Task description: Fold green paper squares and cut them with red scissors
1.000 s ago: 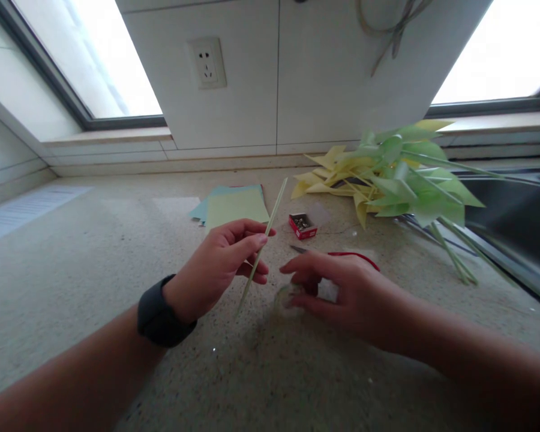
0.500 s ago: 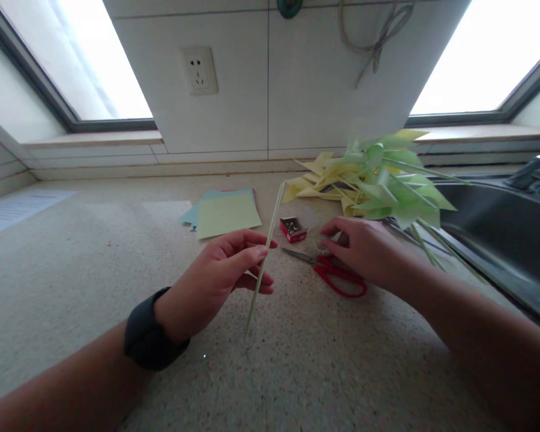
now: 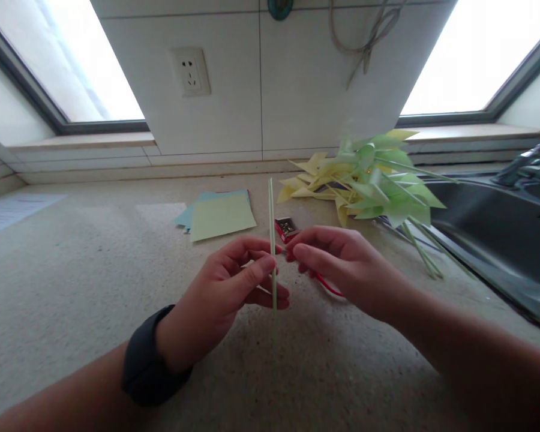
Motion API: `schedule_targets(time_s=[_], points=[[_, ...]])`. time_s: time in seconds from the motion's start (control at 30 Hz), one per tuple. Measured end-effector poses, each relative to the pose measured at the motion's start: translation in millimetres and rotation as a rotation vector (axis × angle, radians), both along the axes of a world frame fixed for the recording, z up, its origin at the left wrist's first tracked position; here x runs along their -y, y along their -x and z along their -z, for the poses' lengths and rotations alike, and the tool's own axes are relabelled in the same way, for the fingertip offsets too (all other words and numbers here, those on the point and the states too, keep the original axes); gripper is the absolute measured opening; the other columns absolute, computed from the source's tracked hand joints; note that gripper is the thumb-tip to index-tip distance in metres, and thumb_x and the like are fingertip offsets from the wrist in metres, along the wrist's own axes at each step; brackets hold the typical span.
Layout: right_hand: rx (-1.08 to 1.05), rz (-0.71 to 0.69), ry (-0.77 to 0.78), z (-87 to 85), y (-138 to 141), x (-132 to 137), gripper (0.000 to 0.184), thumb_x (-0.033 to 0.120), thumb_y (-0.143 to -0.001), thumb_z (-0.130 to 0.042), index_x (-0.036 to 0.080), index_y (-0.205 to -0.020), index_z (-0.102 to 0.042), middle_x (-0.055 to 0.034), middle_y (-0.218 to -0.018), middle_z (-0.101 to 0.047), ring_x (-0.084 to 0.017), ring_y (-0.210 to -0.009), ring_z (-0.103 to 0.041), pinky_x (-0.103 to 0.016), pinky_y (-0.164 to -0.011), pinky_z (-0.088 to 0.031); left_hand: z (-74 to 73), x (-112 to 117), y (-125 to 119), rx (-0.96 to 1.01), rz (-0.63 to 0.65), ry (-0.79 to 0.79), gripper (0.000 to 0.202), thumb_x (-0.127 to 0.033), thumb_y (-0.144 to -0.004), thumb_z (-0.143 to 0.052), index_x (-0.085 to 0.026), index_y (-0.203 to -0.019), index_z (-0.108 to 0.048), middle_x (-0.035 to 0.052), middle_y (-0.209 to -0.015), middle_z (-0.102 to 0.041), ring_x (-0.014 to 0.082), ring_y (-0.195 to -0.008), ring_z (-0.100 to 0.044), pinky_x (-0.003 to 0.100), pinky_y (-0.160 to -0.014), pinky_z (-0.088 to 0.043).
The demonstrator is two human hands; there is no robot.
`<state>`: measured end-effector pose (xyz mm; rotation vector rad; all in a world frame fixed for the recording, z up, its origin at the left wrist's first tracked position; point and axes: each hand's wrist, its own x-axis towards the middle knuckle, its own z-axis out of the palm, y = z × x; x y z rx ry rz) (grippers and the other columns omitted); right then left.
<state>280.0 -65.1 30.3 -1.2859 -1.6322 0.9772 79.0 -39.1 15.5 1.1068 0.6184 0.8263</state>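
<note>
My left hand pinches a thin pale green stick, held nearly upright, between thumb and fingers. Close to the stick on its right, my right hand has thumb and fingertips drawn together; whatever lies between them is too small to make out. Beneath that hand are the scissors, with only part of a red handle loop showing clearly. A small red open box of shiny metal pins stands just beyond my fingertips. Behind it to the right lies a heap of yellow and green pinwheels on sticks.
Yellow and blue paper sheets are stacked beyond my left hand. A printed sheet lies at the far left. The metal sink and its faucet border the counter on the right. A tiled wall rises behind.
My right hand has moved left from beside the red box to near the stick, now covering most of the scissors. The stick has swung from slanted to nearly upright. The view has shifted slightly.
</note>
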Motion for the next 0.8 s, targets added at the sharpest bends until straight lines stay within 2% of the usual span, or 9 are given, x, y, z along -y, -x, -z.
schedule_targets(time_s=[0.07, 0.17, 0.43, 0.6, 0.8], points=[[-0.149, -0.064, 0.068, 1.1, 11, 5, 0.029, 0.046, -0.089, -0.068, 0.017, -0.092, -0.069, -0.0015, -0.08, -0.067, -0.013, -0.07, -0.057, -0.027, -0.063, -0.047, 2.9, 2, -1, 0.005, 0.025, -0.028, 0.011, -0.028, -0.091, -0.073, -0.021, -0.099, -0.068, -0.0015, -0.082, -0.073, 0.0147, -0.068, -0.074, 0.03, -0.068, -0.065], [-0.218, -0.048, 0.137, 2.9, 17, 8, 0.03, 0.046, -0.083, -0.076, 0.017, -0.087, -0.068, 0.0, -0.076, -0.065, -0.013, -0.069, -0.056, -0.027, -0.062, -0.045, 6.4, 3, -1, 0.001, 0.028, -0.047, 0.011, -0.028, -0.093, -0.072, -0.022, -0.101, -0.068, -0.0006, -0.083, -0.076, 0.0147, -0.068, -0.074, 0.029, -0.068, -0.064], [-0.208, -0.003, 0.087, 2.5, 15, 9, 0.022, 0.04, -0.084, -0.074, 0.019, -0.081, -0.07, 0.0012, -0.071, -0.063, -0.013, -0.067, -0.054, -0.027, -0.061, -0.043, 10.8, 2, 0, 0.035, 0.051, -0.083, 0.011, -0.027, -0.095, -0.071, -0.022, -0.105, -0.07, -0.0002, -0.086, -0.078, 0.0135, -0.073, -0.075, 0.028, -0.071, -0.065], [-0.26, -0.033, 0.041, 1.4, 15, 9, 0.013, 0.031, -0.085, -0.073, 0.019, -0.08, -0.07, 0.0021, -0.07, -0.063, -0.011, -0.065, -0.055, -0.025, -0.06, -0.044, 9.4, 3, -1, 0.011, 0.017, -0.104, 0.03, -0.014, -0.078, -0.085, -0.022, -0.104, -0.072, -0.0012, -0.085, -0.077, 0.0126, -0.072, -0.075, 0.023, -0.069, -0.063], [-0.283, -0.056, 0.027, -0.2, 17, 7, 0.012, 0.029, -0.086, -0.072, 0.018, -0.08, -0.07, 0.0011, -0.072, -0.066, -0.011, -0.066, -0.057, -0.024, -0.06, -0.046, 10.7, 6, -3, 0.049, 0.002, -0.083, 0.024, -0.015, -0.084, -0.081, -0.023, -0.104, -0.072, -0.0013, -0.085, -0.078, 0.0132, -0.076, -0.076, 0.025, -0.075, -0.064]])
